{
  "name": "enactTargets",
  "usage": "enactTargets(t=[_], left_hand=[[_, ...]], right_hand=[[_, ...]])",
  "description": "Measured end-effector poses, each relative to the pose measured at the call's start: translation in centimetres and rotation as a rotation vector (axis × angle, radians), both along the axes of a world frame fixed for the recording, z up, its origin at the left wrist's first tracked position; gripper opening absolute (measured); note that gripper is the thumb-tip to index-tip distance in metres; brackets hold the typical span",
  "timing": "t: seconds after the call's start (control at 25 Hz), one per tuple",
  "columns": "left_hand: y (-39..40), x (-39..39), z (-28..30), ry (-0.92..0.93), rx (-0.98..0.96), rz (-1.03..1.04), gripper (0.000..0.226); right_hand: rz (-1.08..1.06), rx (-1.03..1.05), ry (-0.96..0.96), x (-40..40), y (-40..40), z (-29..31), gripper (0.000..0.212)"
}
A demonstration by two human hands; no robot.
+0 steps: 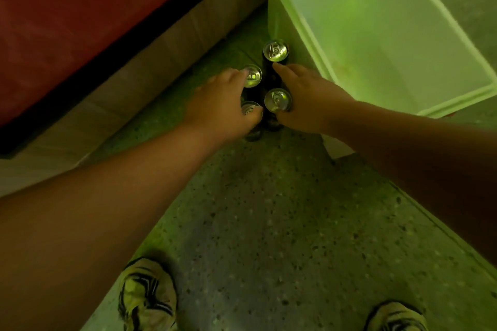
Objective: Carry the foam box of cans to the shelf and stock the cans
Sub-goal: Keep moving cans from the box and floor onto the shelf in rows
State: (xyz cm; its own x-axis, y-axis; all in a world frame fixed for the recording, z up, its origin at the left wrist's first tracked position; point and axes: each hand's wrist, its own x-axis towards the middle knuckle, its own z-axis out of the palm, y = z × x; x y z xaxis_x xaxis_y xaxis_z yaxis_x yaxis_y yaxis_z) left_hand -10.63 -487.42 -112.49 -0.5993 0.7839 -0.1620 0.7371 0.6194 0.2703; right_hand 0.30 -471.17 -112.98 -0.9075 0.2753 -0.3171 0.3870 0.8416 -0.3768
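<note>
Speckled terrazzo floor (269, 209) carries everything in view; two striped shoes (148, 295) stand at the near edge. Both bare forearms reach forward and down to a tight cluster of four dark cans (277, 101) standing upright on the floor, silver tops facing up, long axes vertical. Left hand (220, 105) wraps from the left side around the near-left can (250, 108), fingers reaching to the can beyond it (252, 76); it is curled against them, though whether it grips firmly cannot be told. Right hand (309, 97) curls against the right side of the cluster, thumb by the near-right can, index finger touching the farthest can (276, 50). Each hand is nearest its own pair, the cans directly between them. Beyond and to the right, the white foam box (293, 21) sits on the floor, touching or just beside the farthest can; its visible interior is empty. A red panel (80, 21) lies far left. No shelf is clearly identifiable. Judged next: lift straight up, keeping the cans vertical.
</note>
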Motion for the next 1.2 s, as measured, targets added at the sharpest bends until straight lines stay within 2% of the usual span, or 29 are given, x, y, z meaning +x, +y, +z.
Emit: enactTargets(t=[0.24, 0.36, 0.56, 0.76, 0.96, 1.08, 1.2], left_hand=[[0.2, 1.3, -3.6, -0.064, 0.014, 0.006, 0.083], [0.3, 1.2, -4.5, -0.072, 0.064, 0.061, 0.076], [0.1, 1.1, -6.6, -0.281, 0.047, 0.132, 0.076], [-0.2, 0.7, -6.4, -0.327, 0.071, 0.136, 0.065], [-1.5, 0.1, 0.2, -0.344, 0.074, 0.19, 0.061], [-2.7, -0.6, 8.0, -0.333, 0.095, 0.219, 0.057], [-3.8, -1.1, 18.5, -0.348, 0.118, 0.223, 0.06]], right_hand=[[0.007, -0.009, -0.018, 0.7, -0.2, -3.6, 0.099], [-0.026, -0.054, -0.013, 0.3, -0.6, -4.3, 0.093], [-0.088, -0.12, 0.02, -0.5, -0.8, -4.8, 0.078], [-0.117, -0.13, 0.022, -0.8, -0.8, -4.3, 0.067], [-0.132, -0.11, 0.023, -0.3, -1.5, 2.0, 0.055], [-0.146, -0.117, 0.038, -0.2, -2.4, 9.8, 0.051], [-0.145, -0.142, 0.027, -0.5, -3.5, 20.3, 0.053]])
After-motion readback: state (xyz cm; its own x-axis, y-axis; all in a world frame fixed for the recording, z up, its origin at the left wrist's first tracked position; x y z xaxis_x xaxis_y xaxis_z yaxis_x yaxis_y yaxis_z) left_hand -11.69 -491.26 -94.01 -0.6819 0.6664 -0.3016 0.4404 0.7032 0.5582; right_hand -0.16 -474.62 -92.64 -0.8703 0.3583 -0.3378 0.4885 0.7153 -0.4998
